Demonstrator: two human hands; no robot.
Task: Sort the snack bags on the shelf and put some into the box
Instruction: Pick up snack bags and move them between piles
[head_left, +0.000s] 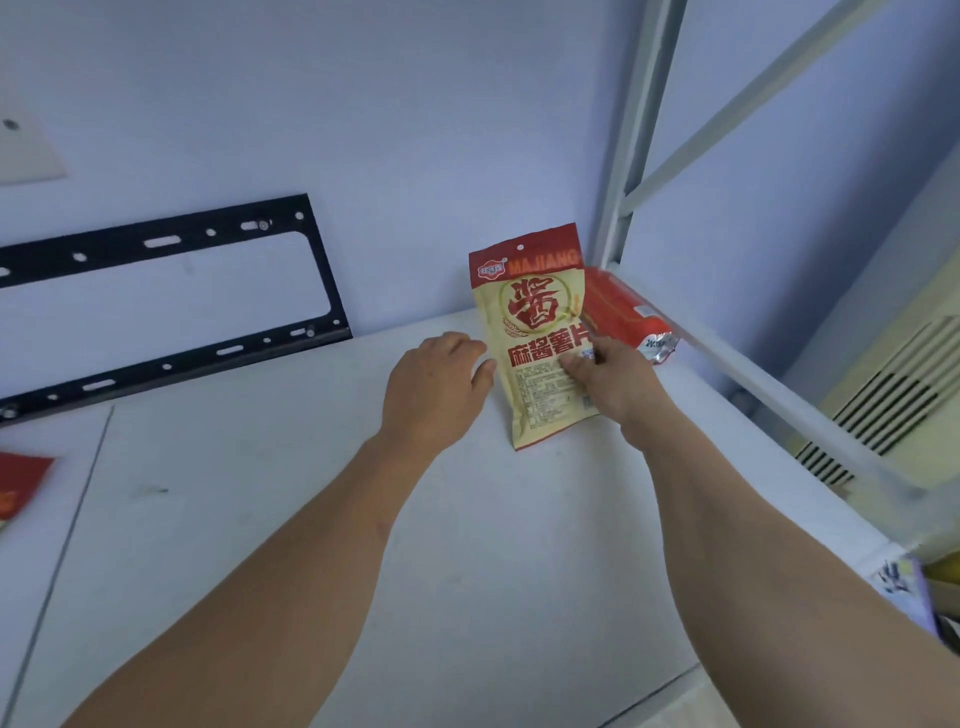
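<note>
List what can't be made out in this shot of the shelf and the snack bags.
Head view only:
- Red bag: its front is hidden behind the beige bag and the shelf post.
- Red packet: cut off by the left edge and blurred.
- Beige bag's small print: too small to read; the right hand covers its lower right part.
- Left hand: contact with the beige bag is unclear.
- The box: not in frame.

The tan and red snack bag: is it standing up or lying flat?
Standing: the snack bag leans back towards the wall, with the right hand on its front.
</note>
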